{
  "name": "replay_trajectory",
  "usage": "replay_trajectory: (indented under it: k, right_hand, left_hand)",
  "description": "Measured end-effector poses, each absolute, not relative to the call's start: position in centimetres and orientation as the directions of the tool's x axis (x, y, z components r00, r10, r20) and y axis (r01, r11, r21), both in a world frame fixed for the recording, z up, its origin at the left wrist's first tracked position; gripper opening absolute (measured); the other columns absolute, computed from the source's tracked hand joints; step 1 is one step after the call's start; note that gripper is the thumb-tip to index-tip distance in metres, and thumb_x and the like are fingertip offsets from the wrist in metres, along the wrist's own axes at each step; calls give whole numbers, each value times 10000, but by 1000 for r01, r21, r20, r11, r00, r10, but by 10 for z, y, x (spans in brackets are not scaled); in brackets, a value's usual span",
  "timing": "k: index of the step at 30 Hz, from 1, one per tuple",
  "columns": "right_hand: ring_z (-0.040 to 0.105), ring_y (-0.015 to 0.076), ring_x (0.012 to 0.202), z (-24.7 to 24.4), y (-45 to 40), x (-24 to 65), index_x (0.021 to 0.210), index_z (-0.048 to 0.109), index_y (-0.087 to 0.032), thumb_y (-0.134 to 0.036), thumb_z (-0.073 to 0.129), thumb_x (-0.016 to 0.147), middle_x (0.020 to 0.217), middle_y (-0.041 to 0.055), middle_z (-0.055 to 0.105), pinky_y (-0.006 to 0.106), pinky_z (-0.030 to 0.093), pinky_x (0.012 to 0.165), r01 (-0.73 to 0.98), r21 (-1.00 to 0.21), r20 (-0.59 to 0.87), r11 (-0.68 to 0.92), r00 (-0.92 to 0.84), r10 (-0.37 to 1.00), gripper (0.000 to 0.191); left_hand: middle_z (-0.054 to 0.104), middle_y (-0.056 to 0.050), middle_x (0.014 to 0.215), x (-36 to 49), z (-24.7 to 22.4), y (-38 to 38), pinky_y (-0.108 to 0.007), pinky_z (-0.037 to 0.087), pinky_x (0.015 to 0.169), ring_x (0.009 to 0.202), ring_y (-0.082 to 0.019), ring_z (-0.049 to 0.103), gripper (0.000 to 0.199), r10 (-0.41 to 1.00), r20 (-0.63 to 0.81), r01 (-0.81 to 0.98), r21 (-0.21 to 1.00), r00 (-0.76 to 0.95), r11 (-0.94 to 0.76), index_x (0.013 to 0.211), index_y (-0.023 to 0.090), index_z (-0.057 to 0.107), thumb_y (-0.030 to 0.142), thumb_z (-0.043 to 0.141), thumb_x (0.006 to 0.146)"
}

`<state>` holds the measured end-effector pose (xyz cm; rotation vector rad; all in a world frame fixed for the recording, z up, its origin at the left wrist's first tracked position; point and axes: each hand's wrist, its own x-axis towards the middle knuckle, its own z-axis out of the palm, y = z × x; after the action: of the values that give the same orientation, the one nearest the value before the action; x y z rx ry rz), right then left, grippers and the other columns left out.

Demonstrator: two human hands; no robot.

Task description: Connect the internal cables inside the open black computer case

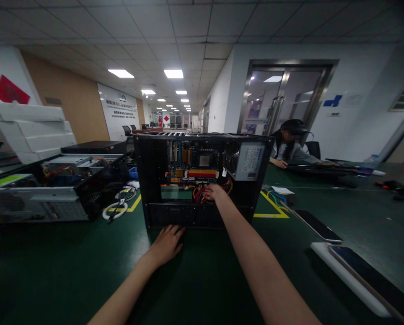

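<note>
A black computer case (pixel 175 213) stands upright on the green table with its side off. Inside show a motherboard (pixel 192 155), red and yellow memory modules (pixel 202 173) and a silver power supply (pixel 249 160). My right hand (pixel 213 192) reaches into the lower part of the case, its fingers closed on a bundle of coloured power cables (pixel 198 195). My left hand (pixel 168 241) lies palm down on the table, fingers stretched out to the bottom edge of the case.
Other opened computer cases (pixel 53 198) stand at left beside a coiled white cable (pixel 115 210). Coloured thin wires (pixel 278 197) lie to the right. Phones (pixel 319 225) and a white slab (pixel 347 275) lie at front right. Across the table sits another person (pixel 292 146).
</note>
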<state>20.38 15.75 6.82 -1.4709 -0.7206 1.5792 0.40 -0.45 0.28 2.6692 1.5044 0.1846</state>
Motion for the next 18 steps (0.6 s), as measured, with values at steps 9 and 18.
replay_trajectory:
  k: [9,18]
  right_hand:
    - [490,79,531,66,160,205,710,411,-171,-161,321,800,656,7,503,207,410,528,-192,-850,-503,-491,21,864,127]
    - [532,99,565,64,161,207,854,420,-211,-251,323,800,729,13,525,235,422,541,-166,-879,-452,-447,-13,892,118]
  left_hand:
    - [385,-51,1217,5,3,-5,-377,277,911,1106,-219,333,484,846,92,839,112,525,-533,1230,237,290,275,391,758]
    - [381,-46,1226,5,4,-5,-382,296,898,1110,-223,330,491,853,88,848,98,514,-521,1225,244,299,268,398,745]
